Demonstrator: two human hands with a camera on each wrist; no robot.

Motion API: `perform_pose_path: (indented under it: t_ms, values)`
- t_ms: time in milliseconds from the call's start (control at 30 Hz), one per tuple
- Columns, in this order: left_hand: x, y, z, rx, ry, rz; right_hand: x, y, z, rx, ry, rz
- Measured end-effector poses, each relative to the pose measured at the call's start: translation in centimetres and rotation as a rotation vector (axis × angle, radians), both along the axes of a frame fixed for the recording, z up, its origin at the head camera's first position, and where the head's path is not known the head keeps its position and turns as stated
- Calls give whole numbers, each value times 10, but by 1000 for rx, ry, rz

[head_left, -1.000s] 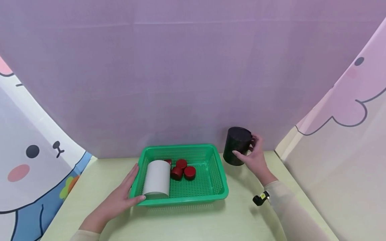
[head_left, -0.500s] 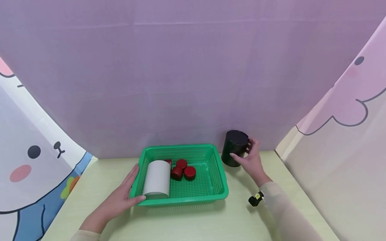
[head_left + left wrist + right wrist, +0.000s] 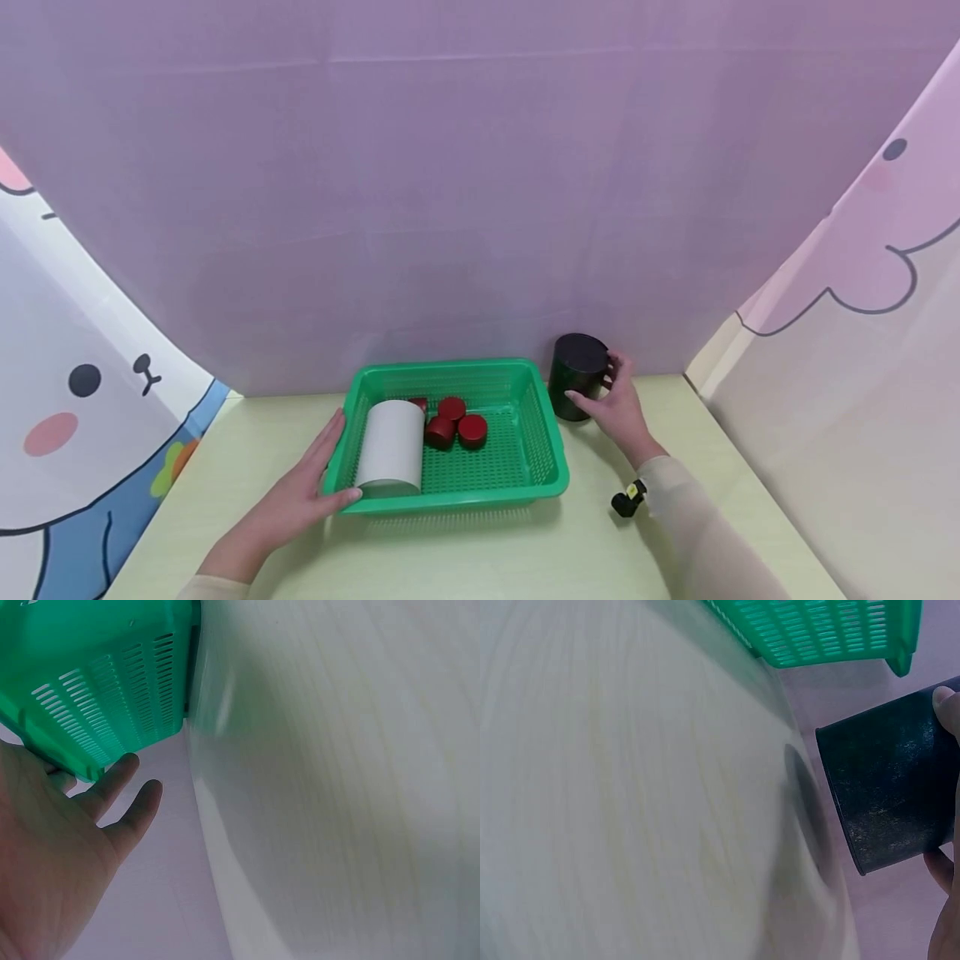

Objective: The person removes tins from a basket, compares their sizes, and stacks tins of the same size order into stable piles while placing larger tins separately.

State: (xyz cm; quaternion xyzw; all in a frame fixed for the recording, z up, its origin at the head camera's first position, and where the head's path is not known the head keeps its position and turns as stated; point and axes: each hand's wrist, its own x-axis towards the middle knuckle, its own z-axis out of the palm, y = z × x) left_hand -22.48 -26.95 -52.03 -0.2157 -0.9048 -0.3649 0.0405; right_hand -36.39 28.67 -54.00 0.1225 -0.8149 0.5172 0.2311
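My right hand [image 3: 621, 414] holds a black mug [image 3: 573, 377], thumb across its near side and the other fingers at the handle on its right. In the right wrist view, the mug [image 3: 892, 780] hangs slightly above the table, apart from its shadow; its top looks flat and dark from the head. My left hand [image 3: 296, 496] rests against the left side of a green plastic basket [image 3: 450, 501], fingers straight and thumb at the near left corner. Inside the basket a white cylinder [image 3: 392, 446] lies on the left, beside several red round pieces [image 3: 472, 432].
The basket's right half shows bare mesh floor. A pale table [image 3: 480, 558] lies beneath everything. Close behind rises a purple cloth wall [image 3: 450, 208], with printed cloth walls on the left and right. A small black camera [image 3: 628, 498] sits at the right wrist.
My right hand has brought the mug a little left and lower, nearer to the basket's right side. The left hand, the basket and its contents stay where they were.
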Motion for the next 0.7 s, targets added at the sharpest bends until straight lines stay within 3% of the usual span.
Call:
perform_pose_path:
  t_ms: [700]
  values:
    - [-1, -1, -3, 9, -3, 0, -6, -4, -14, 11, -45, 21]
